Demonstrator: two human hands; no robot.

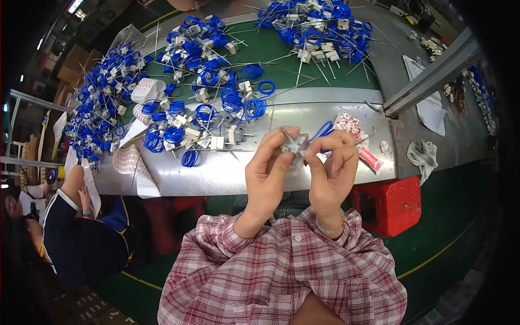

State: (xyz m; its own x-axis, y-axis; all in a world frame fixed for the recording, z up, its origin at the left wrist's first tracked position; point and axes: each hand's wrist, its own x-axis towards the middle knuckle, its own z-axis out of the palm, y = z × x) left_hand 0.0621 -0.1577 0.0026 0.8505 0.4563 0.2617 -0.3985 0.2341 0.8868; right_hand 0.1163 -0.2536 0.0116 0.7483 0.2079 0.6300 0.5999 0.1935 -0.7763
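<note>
Over the table's front edge my left hand [270, 168] is closed on a small grey metal component [296, 145] with a short pin, gripped between thumb and fingers. Close against its right side, the thumb and fingers of my right hand [331, 168] are pinched together; what lies between them is hidden. A blue coil [323, 130] shows just above the right fingers, partly covered by them. Past the right fingers a thin metal rod end [362, 140] sticks out.
Heaps of similar parts with blue coils [208, 78] cover the table's left and back. Sticker rolls [130, 161] lie at left. A red-and-white packet [370, 160], a grey cloth [422, 157] and a metal post [433, 73] are at right. Red stools [398, 206] stand below; a person [89, 238] sits at left.
</note>
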